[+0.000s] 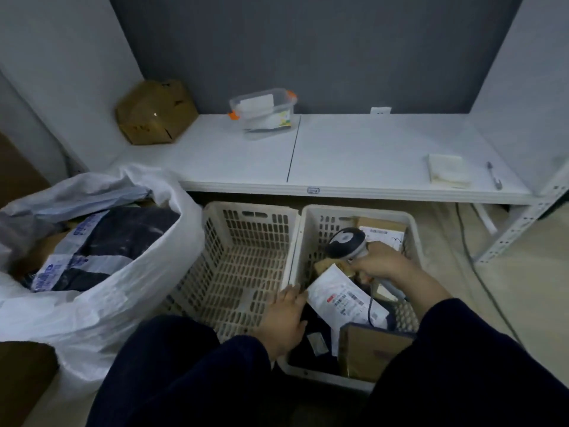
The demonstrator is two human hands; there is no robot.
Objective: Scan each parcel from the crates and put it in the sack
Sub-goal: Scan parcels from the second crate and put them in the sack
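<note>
White parcel (341,298) lies label up in the right crate (414,229), its long axis running from the far left down to the near right. My left hand (284,315) is nearer and meets its left corner at the crate's dividing wall; I cannot tell whether the fingers pinch it. My right hand (381,265) is wrapped round the scanner (346,241) just beyond the parcel. The sack (92,309) waits well to my left.

Tabletop (369,149): cardboard box (155,112) at back left corner, clear container (264,114) by back edge, notepad (448,171) and pen (494,175) near front right corner
</note>
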